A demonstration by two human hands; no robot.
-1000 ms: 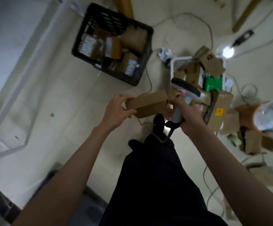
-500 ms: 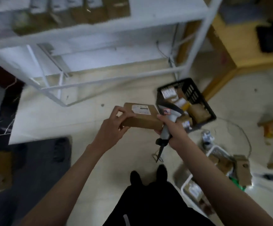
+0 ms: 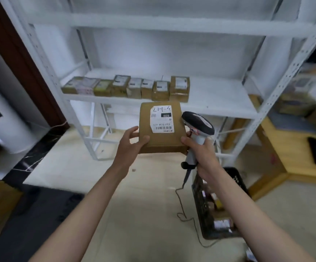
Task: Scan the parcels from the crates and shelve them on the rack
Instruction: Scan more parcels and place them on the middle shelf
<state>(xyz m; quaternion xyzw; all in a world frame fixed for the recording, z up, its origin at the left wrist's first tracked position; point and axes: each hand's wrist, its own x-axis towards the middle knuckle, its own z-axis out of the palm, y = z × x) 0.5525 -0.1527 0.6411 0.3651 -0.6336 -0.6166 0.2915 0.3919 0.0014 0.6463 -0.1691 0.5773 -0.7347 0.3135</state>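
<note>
I see a flat brown cardboard parcel (image 3: 161, 127). It has a white label (image 3: 162, 119) on top with black writing, and the words are upside down to me. The box looks clean and not bent.

The left hand (image 3: 129, 146) is closed on the near left corner of the parcel. Its thumb lies on top and its fingers go under the left edge. So the parcel sits to the right of that hand and reaches away from it. The right hand (image 3: 202, 154) is wrapped tight around the handle of a grey and black scanner (image 3: 197, 127). Its thumb also touches the near right corner of the parcel. The parcel is just to the left of this hand, between both hands. The scanner head sticks up right beside the parcel's right edge.

Past the hands stands the white rack (image 3: 219, 103). A row of small parcels (image 3: 127, 87) sits on its middle shelf, straight beyond the held parcel. A black crate (image 3: 215, 205) with more parcels sits on the floor, under the right arm.

Half a second ago I was looking down at the floor, and the crate was past the hands. Now the view has gone up, the rack fills it, and the parcel is held higher with its label plain to see.
</note>
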